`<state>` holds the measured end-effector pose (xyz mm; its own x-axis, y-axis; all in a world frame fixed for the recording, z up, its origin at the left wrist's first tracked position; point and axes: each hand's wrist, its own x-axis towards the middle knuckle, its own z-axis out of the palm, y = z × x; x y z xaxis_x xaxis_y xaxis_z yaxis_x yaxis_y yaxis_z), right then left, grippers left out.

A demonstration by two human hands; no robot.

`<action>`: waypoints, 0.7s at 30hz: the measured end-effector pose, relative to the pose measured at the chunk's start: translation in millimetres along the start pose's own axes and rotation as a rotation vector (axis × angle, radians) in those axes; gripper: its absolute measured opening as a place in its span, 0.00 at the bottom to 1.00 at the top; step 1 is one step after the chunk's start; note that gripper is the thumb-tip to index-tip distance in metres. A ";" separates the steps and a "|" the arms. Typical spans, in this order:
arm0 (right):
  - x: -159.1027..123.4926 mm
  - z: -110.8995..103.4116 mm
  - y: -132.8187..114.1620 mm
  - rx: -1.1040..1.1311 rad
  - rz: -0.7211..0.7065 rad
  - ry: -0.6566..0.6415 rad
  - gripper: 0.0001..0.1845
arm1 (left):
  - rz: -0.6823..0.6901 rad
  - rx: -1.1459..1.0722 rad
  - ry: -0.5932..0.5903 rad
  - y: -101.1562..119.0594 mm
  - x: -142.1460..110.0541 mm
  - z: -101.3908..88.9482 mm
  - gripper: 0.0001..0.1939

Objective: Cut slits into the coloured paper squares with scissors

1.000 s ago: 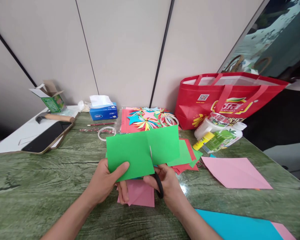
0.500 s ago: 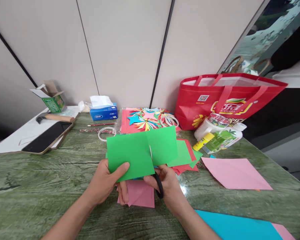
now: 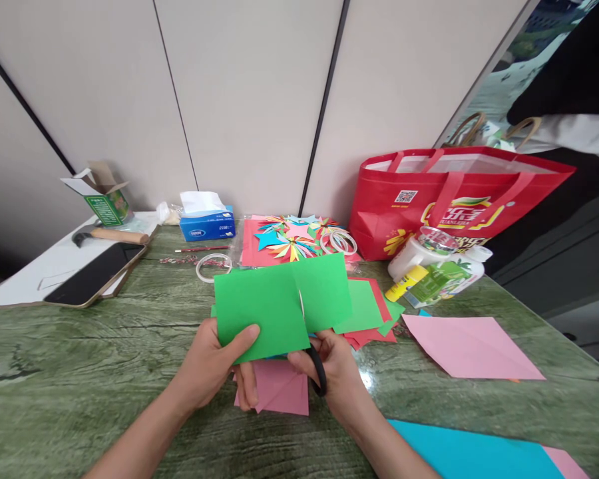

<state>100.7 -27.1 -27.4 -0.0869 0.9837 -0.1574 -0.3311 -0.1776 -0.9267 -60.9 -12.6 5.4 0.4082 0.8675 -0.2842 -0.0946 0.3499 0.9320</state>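
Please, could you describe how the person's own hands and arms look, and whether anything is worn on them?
The left hand and the right hand are bare, without gloves; no ring is visible, though both are partly hidden. The left forearm and the right forearm show no sleeve, watch or bracelet.

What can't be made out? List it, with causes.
Head view:
Black-handled scissors: blades mostly hidden behind the held green rectangular paper.
Blue paper sheet: lower part cut off by the bottom edge.
Red carrier bag: inner bottom hidden by its front.
Green cardboard box: panel text too small.
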 end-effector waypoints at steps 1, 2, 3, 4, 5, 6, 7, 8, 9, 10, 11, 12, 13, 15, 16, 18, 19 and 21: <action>-0.1 0.1 -0.5 -0.004 0.005 0.009 0.20 | 0.000 0.001 0.002 -0.3 0.0 -0.1 0.15; -0.2 0.3 -1.0 -0.008 0.010 0.019 0.20 | 0.003 0.001 0.005 -0.7 0.1 -0.3 0.15; -0.3 0.6 -1.5 -0.012 0.015 0.028 0.19 | 0.006 0.000 0.007 -1.2 0.2 -0.4 0.15; -0.4 0.9 -2.0 -0.015 0.019 0.033 0.19 | 0.010 -0.002 0.009 -1.7 0.3 -0.6 0.15; -0.4 1.1 -2.4 -0.017 0.022 0.037 0.18 | 0.011 -0.005 0.012 -2.0 0.4 -0.6 0.15; -0.5 1.3 -2.7 -0.019 0.025 0.039 0.18 | 0.011 -0.009 0.013 -2.1 0.5 -0.6 0.15; -0.6 1.4 -2.9 -0.020 0.026 0.042 0.18 | 0.009 -0.013 0.013 -1.9 0.5 -0.6 0.15; -0.7 1.4 -3.1 -0.023 0.027 0.043 0.18 | 0.009 -0.016 0.012 -1.6 0.5 -0.4 0.15; -0.8 1.4 -3.3 -0.026 0.026 0.045 0.18 | 0.007 -0.017 0.008 -1.0 0.4 -0.2 0.14; -1.0 1.3 -3.5 -0.033 0.027 0.046 0.18 | 0.006 -0.016 0.001 -0.5 0.2 0.1 0.14; -1.2 1.2 -3.8 -0.041 0.028 0.047 0.18 | 0.008 -0.014 -0.006 0.0 0.1 0.3 0.14; -1.4 1.1 -4.0 -0.051 0.030 0.048 0.18 | 0.009 -0.013 -0.012 0.4 -0.1 0.5 0.14; -1.5 1.1 -4.2 -0.063 0.032 0.051 0.18 | 0.013 -0.012 -0.014 0.5 -0.2 0.6 0.14; -1.7 1.2 -4.2 -0.081 0.034 0.056 0.18 | 0.018 -0.012 -0.018 0.2 -0.3 0.6 0.14; -1.7 1.3 -4.0 -0.087 0.034 0.059 0.18 | 0.018 -0.013 -0.020 -0.2 -0.2 0.5 0.14; -1.6 1.4 -3.5 -0.093 0.035 0.068 0.18 | 0.020 -0.013 -0.020 -1.2 -0.1 0.4 0.14; -1.5 1.5 -3.2 -0.094 0.036 0.072 0.18 | 0.023 -0.015 -0.016 -1.6 -0.1 0.4 0.13; -1.2 1.8 -3.1 -0.093 0.037 0.079 0.19 | 0.026 -0.019 -0.013 -2.2 -0.1 0.6 0.13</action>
<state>100.1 -27.8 -23.7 -0.0217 0.9763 -0.2155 -0.2403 -0.2143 -0.9467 -60.2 -13.7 3.5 0.4171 0.8717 -0.2573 -0.1226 0.3344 0.9344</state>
